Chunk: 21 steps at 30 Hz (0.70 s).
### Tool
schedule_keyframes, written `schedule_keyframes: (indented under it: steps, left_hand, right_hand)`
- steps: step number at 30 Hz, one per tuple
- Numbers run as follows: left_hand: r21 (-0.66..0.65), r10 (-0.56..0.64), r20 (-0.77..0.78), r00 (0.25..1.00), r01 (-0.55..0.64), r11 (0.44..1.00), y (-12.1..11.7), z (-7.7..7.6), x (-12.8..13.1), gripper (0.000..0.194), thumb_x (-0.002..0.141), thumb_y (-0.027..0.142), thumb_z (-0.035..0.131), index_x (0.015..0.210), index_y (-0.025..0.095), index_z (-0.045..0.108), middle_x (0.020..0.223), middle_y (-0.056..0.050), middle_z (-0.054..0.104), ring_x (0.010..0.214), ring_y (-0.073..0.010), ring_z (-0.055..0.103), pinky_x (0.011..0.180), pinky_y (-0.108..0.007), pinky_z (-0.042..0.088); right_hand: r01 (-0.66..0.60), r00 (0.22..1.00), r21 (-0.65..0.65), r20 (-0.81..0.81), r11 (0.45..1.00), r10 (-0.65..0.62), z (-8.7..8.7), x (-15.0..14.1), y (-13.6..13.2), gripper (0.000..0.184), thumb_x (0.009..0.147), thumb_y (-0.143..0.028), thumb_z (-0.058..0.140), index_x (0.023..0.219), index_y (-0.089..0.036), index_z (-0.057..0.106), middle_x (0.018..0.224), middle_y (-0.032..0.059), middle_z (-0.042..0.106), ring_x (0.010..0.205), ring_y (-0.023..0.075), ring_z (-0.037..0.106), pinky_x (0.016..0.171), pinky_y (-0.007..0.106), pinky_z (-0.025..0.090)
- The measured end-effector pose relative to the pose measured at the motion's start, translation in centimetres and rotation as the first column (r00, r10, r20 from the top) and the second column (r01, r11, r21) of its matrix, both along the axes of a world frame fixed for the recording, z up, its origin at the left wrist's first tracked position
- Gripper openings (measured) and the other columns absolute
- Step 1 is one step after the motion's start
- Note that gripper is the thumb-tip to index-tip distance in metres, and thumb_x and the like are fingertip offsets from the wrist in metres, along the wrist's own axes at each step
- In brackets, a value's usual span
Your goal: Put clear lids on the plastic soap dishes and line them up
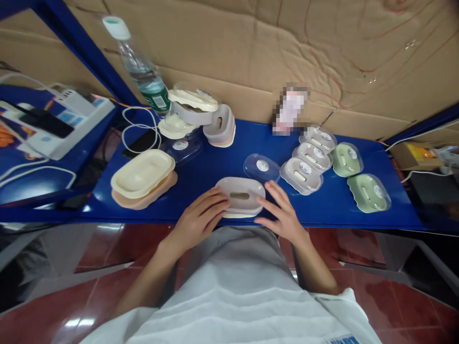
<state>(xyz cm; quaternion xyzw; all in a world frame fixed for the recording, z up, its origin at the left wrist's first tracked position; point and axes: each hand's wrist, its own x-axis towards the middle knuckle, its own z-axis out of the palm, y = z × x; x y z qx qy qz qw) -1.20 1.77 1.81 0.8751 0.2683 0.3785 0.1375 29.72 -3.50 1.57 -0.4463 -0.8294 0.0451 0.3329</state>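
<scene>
Far to the left of the grey dish (241,205), a white power strip (73,102) lies among cables, probably put there to leave free room for the hands. Nearer, but also left of the grey dish, a cream tray (141,177) sits over a peach tray (138,203), perhaps stacked to save space. Behind and left of the grey dish, a water bottle (147,79) stands beside a loose pile of cream and grey parts (193,102) and a neater nested stack (218,125), which seem gathered within reach. The grey dish itself is at the front edge of the blue surface (218,162), with a cream edge showing below it. At its left end, the left hand (201,215) lays slightly bent fingers over the rim; whether it really grips, I cannot tell. Just behind the grey dish, a clear lid (251,167) lies close, maybe for easy taking. At the dish's right end, the right hand (281,212) is open, fingers spread, apparently to steady it. Farther right of the dish, three grey lidded boxes (309,160) form a slanting row, then two green lidded boxes (346,167), apparently sorted by colour.
</scene>
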Motion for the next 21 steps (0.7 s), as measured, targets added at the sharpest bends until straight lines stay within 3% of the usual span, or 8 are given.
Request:
schedule_keyframes:
  steps: [5,14,18,21]
  left_hand:
    - [0.072,0.012,-0.099,0.995,-0.004,0.997,-0.9,-1.1,0.1,0.032,0.102,0.017,0.072,0.133,0.022,0.069,0.130,-0.010,0.078,0.133,-0.0280,0.070,0.117,-0.050,0.059]
    - [0.077,0.035,-0.143,0.989,-0.024,0.997,-1.2,-2.0,0.3,0.031,0.100,0.015,0.074,0.130,0.023,0.071,0.130,-0.008,0.079,0.133,-0.0282,0.070,0.117,-0.050,0.059]
    - [0.030,0.023,-0.116,0.993,-0.019,0.999,-1.1,-1.9,0.3,0.029,0.101,0.020,0.073,0.129,0.026,0.072,0.132,-0.008,0.077,0.134,-0.0279,0.070,0.116,-0.050,0.059]
    - [0.000,0.063,-0.074,0.995,-0.063,0.998,-1.0,-1.4,0.2,0.020,0.099,0.022,0.075,0.118,0.026,0.075,0.140,-0.010,0.071,0.139,-0.0311,0.065,0.116,-0.054,0.058]
  right_hand:
    - [-0.061,0.997,-0.052,0.033,0.997,0.063,0.0,-0.7,-0.9,0.044,0.105,-0.030,0.071,0.149,-0.026,0.066,0.152,0.0100,0.068,0.151,0.0297,0.056,0.122,0.053,0.054]
    - [-0.047,0.989,-0.029,0.138,0.998,0.051,0.0,-1.3,-1.4,0.035,0.108,-0.022,0.066,0.143,-0.027,0.070,0.138,0.0079,0.077,0.138,0.0270,0.066,0.117,0.050,0.055]
    - [-0.037,0.991,-0.084,0.123,0.996,0.047,0.6,-0.4,-0.3,0.039,0.110,-0.032,0.062,0.149,-0.028,0.065,0.159,0.0103,0.062,0.153,0.0298,0.052,0.124,0.054,0.049]
    - [0.156,0.980,-0.115,0.144,0.981,-0.139,1.0,0.3,1.7,0.051,0.114,-0.039,0.051,0.163,-0.027,0.050,0.173,0.0130,0.043,0.165,0.0350,0.032,0.130,0.062,0.040]
